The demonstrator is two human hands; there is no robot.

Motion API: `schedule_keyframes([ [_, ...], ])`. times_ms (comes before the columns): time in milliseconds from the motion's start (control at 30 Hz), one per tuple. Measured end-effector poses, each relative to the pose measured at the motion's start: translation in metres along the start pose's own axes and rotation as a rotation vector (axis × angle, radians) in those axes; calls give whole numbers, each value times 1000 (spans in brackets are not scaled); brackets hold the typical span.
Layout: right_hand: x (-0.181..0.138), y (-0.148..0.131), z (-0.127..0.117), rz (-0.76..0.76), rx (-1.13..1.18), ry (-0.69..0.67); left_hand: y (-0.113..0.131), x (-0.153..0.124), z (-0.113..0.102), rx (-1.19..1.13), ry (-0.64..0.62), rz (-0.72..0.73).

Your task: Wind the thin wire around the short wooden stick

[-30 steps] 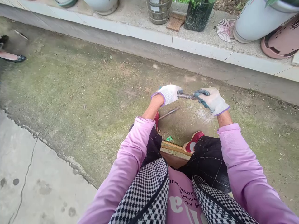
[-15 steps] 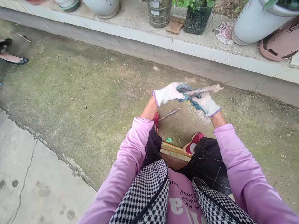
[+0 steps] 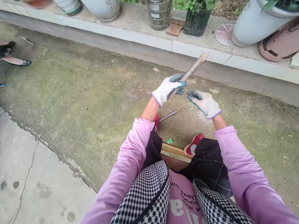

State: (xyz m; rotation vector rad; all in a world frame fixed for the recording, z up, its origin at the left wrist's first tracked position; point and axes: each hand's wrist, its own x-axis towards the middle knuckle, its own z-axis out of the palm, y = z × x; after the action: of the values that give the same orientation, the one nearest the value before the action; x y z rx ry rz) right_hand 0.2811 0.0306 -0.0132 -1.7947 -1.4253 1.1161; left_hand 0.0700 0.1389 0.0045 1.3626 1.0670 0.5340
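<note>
- The left hand (image 3: 168, 88), in a white glove, is closed around the lower end of a rough metal rod (image 3: 192, 70). The rod slants up and away toward the curb (image 3: 198, 49).
- The right hand (image 3: 203, 102), also gloved, is off the rod, just beside it, fingers loosely curled and holding nothing.
- The step looks like turning or checking the rod one-handed.
- A next move would likely call for the right hand to regrip the shaft above the left hand.
- A second thin rod (image 3: 169, 114) lies on the ground near the red shoe (image 3: 193, 145).

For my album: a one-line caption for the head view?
Gloved left hand grips a rough stick angled upward; right hand open beside it, above a mossy concrete floor.
</note>
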Motion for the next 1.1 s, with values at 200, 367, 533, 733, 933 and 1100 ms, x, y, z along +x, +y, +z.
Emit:
schedule_keyframes([
  [200,-6,3,-25,-136,-318,328,0,-15,-2,851,-39,100],
  [367,1,12,-17,-71,-588,48,-4,-20,6,1015,-270,170],
  [533,4,17,-17,10,-406,-145,-2,-19,13,1015,-271,201],
  [733,-3,6,-29,170,64,-16,13,-24,10,697,154,251],
  [933,-4,0,-35,182,372,15,2,-9,17,105,268,94],
  [1100,-11,-5,-29,140,386,-32,-17,6,51,-119,106,-97],
])
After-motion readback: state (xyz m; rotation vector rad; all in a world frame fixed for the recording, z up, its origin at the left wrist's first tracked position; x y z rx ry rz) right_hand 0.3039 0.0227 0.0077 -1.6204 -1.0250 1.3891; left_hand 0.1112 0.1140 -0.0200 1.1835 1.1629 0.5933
